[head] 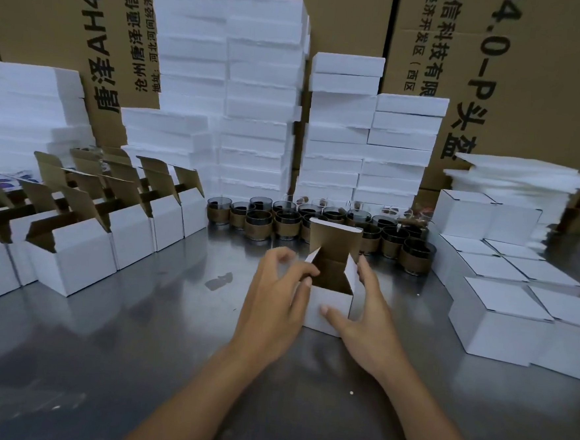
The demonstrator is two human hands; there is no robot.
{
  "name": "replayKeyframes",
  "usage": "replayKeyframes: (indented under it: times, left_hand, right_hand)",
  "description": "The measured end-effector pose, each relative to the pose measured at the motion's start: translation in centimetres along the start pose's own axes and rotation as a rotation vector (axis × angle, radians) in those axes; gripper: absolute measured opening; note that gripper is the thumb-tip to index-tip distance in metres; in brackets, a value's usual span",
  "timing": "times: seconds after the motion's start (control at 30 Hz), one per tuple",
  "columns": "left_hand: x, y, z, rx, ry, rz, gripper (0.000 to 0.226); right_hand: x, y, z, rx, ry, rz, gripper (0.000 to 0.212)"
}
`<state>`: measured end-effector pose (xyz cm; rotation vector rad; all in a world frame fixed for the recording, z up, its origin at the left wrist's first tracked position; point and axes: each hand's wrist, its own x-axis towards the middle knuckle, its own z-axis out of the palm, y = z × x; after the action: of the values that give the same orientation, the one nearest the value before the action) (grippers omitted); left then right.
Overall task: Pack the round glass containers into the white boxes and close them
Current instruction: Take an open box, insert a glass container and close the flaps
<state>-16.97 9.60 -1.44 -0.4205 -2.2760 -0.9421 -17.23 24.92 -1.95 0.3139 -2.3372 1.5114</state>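
Evidently light, flimsy card: left hand (276,298) pinches the box (332,299) by its side flap, right hand (367,314) braces its wall with straight fingers.

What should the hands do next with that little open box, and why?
Probably lift a glass from the cluster behind into the box. Its lid stands upright and no glass shows inside, though the view in is partial. The left hand pinches a side flap; the right hand rests against the box.
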Motion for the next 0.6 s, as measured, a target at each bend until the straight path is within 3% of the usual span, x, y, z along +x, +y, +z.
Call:
replayKeyframes:
  times: [0.3, 0.5, 0.6]
  left_hand:
    - [0.3, -1.2, 1.0, -0.057, -0.114, -0.072, 0.017]
    - [0.3, -1.3, 1.5, -0.025, -0.081, -0.104, 0.025]
    - [0.3, -1.4, 1.8, -0.015, -0.055, -0.108, 0.027]
  right_hand:
    - [0.6, 0.3, 0.2, 0.046, 0.007, 0.032, 0.083]
    - [3.5, 1.7, -2.2, -0.047, 0.455, 0.125, 0.053]
    - [6.2, 3.3, -4.5, -0.216, 0.463, 0.298, 0.047]
